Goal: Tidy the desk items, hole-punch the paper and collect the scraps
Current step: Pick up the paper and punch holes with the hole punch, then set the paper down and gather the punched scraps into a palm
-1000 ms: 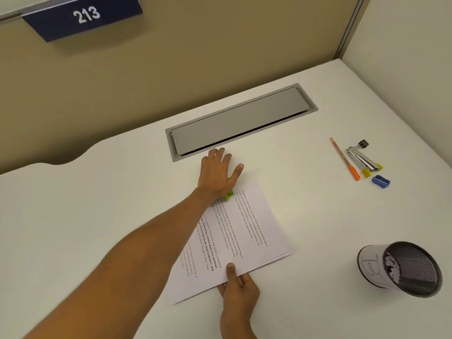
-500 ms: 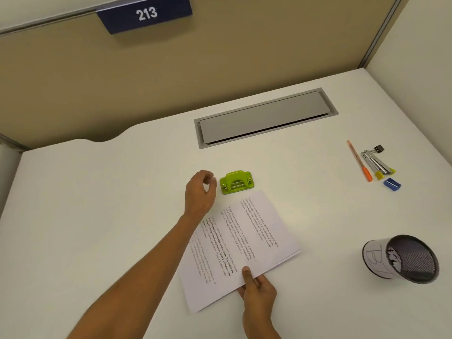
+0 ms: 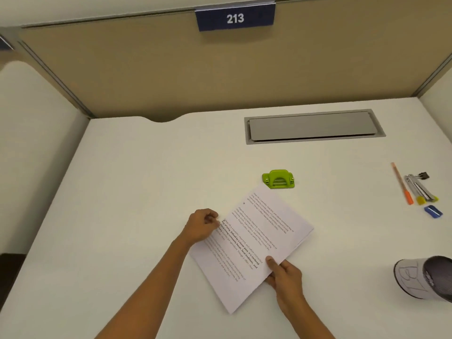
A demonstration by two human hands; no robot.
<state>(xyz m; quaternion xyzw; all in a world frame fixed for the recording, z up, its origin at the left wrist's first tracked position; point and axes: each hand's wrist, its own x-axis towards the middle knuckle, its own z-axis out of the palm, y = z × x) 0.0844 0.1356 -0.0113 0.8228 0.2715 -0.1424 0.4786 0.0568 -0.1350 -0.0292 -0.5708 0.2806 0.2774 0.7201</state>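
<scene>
A thin stack of printed paper (image 3: 254, 243) lies tilted on the white desk (image 3: 137, 192). My right hand (image 3: 283, 275) pinches its near right edge, thumb on top. My left hand (image 3: 203, 225) is at the paper's left edge with fingers curled against it; whether it grips the sheets is unclear. A green hole punch (image 3: 278, 179) stands just beyond the paper's far corner, apart from both hands.
At the right lie an orange pen (image 3: 402, 184), highlighters (image 3: 420, 192), a black binder clip (image 3: 424, 175) and a blue sharpener (image 3: 433, 211). A mesh pen cup (image 3: 425, 280) lies on its side at the near right. A grey cable hatch (image 3: 313, 127) sits at the back.
My left hand left the hole punch and drew back to the paper's left edge. The punch stays at the paper's far corner. The camera view swung left.
</scene>
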